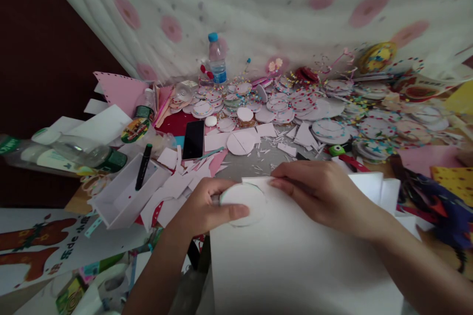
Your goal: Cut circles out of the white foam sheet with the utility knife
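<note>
Against a white sheet (306,261), the left hand (209,210) holds a disc (246,196).

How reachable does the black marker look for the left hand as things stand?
Probably yes: the black marker lies uncovered at the white box, with paper scraps between the box and the left hand, which must likely first release the white disc.

Flowered curtain (273,15) hangs at far side

A blue-capped bottle (218,61) stands upright before it. A phone (193,140) lies left of centre; further left, a marker (144,167) leans in a white box (120,203), a clear bottle (79,149) lying beyond.
</note>
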Demonstrator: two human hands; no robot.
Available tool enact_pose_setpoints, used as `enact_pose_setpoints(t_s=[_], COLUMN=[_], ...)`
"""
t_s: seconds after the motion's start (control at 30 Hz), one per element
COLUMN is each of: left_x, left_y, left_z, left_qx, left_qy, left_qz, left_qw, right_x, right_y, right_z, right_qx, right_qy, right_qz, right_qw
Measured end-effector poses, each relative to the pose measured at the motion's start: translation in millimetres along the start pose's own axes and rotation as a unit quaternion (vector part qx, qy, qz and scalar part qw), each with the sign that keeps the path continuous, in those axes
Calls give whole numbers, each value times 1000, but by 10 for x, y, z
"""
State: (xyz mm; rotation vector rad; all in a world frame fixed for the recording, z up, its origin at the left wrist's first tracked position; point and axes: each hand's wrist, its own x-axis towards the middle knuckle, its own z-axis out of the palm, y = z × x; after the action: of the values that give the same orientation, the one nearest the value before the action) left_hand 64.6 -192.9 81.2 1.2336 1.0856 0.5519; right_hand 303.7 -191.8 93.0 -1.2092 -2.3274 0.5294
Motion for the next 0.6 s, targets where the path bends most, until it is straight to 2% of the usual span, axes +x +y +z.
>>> enact_pose_setpoints(t_s=[0.17,0.3,0.43,0.6], left_x=[166,267,298,308], left_y=[-195,-285,-278,-226], left_z=[-23,-2,8,-35], left_qx=[-163,-187,-172,-239], left_qy=[-37,-18,14,-1], left_qz=[-56,-64,-75,-104], left_qw=[984,980,982,965], right_x=[-26,2,26,1], right_y=[-37,10,57,41], right_z=[27,84,129,76], right_qx=[-60,-96,-103,-77], right_qy=[18,9,14,27], right_qz=[-18,-8,-5,-22], right_qw=[998,995,995,996])
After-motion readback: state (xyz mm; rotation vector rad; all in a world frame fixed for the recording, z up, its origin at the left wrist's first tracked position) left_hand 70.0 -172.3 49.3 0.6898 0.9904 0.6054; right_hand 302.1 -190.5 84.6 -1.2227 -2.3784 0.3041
